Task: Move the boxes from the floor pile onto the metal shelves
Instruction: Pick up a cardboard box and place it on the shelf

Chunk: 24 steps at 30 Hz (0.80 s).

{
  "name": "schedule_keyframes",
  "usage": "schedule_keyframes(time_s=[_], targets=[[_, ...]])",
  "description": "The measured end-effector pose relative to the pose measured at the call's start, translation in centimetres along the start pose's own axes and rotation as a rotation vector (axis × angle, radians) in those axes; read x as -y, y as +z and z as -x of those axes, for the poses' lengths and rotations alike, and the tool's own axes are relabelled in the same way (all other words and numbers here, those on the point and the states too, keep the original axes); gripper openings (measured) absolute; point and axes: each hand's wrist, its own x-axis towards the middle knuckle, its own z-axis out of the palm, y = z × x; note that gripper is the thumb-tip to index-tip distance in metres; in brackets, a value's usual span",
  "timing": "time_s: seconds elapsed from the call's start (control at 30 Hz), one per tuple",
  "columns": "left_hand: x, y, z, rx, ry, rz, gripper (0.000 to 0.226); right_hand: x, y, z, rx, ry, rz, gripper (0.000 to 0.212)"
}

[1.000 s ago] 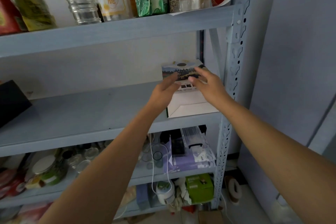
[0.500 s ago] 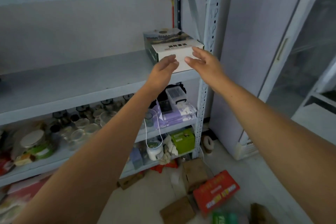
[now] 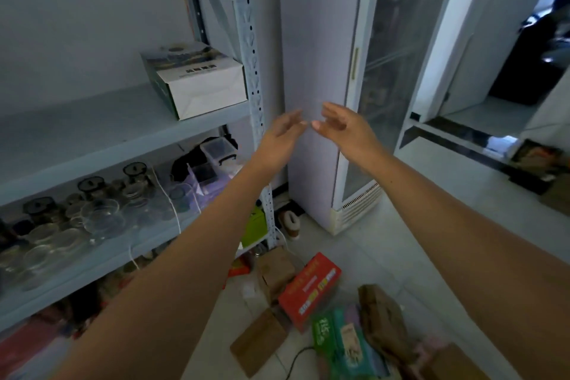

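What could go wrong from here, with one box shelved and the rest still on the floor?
The white box sits at the front edge of the shelf; sliding another in beside it might nudge it off. The red box lies against brown cartons, so pulling one could shift the pile. A black cable on the floor nearby might snag.

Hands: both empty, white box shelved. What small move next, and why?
Probably lower both toward the red rectangular cardboard box in the floor pile: the left hand and right hand are open, holding nothing, and the white printed box rests on the grey metal shelf.
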Motion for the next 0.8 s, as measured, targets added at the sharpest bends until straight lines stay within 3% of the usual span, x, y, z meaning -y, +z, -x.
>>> schedule_keyframes(time_s=[0.1, 0.17, 0.2, 0.27, 0.5, 0.8], targets=[[-0.5, 4.6, 1.4, 0.040, -0.016, 0.003, 0.045, -1.2, -4.0, 3.3, -0.030, 0.027, 0.023, 0.066], [-0.1, 15.5, 7.7, 0.075, -0.060, -0.015, 0.044, -7.0, -11.7, 11.9, -0.022, 0.092, 0.034, 0.064], [0.1, 15.9, 8.2, 0.092, -0.055, -0.030, 0.044, -7.7, -11.6, 12.7, 0.005, 0.085, 0.037, 0.064], [1.9, 24.3, 13.2, 0.117, -0.135, 0.010, 0.043, -13.1, -16.6, 19.5, 0.032, 0.176, 0.035, 0.064], [0.6, 26.1, 11.4, 0.042, -0.081, 0.056, 0.041, -12.5, -19.3, 18.6, -0.010, 0.110, 0.003, 0.064], [4.9, 44.4, 20.8, 0.144, -0.262, 0.107, 0.041, -23.4, -30.4, 32.8, -0.065, 0.314, -0.052, 0.061]])
